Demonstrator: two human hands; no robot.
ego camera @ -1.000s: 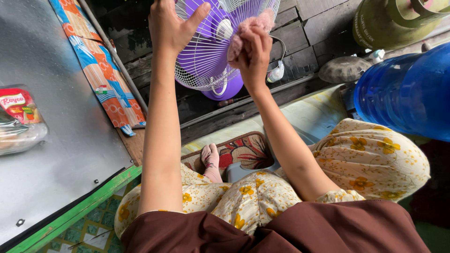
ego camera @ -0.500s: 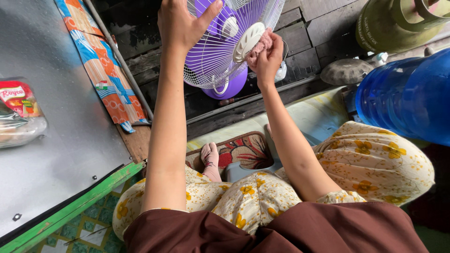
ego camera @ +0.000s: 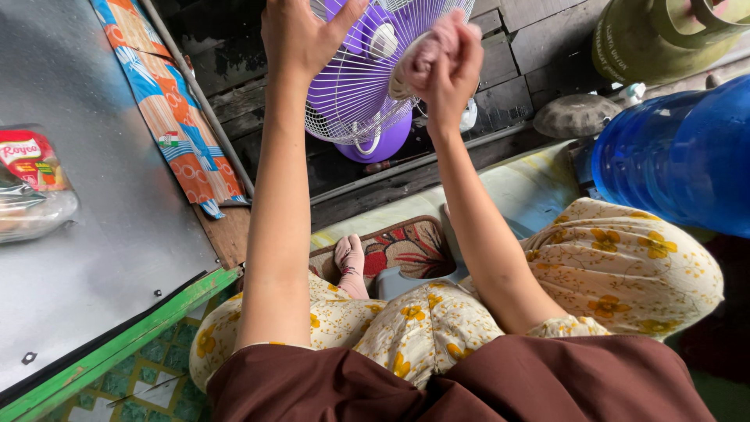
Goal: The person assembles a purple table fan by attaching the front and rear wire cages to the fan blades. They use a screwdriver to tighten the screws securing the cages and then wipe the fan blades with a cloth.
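A purple fan with a white wire grille [ego camera: 351, 98] stands at the top centre on dark wooden boards. My left hand [ego camera: 301, 35] rests flat on the left side of the grille, fingers apart, steadying it. My right hand [ego camera: 451, 66] is closed around a bunched pink cloth [ego camera: 434, 41] and presses it against the grille near its white centre cap. The fan's purple base [ego camera: 387, 144] shows below the grille. My knees in yellow-flowered fabric fill the lower middle.
A metal sheet [ego camera: 86, 234] with a green edge lies on the left, a packet of food [ego camera: 31, 184] on it. A striped cloth [ego camera: 168, 117] hangs beside it. A large blue water bottle [ego camera: 672, 152] and a green gas cylinder [ego camera: 664, 35] stand on the right. A patterned mat [ego camera: 406, 250] lies underfoot.
My right hand has shifted the pink cloth up and left over the grille's centre cap. My left hand stays on the grille.
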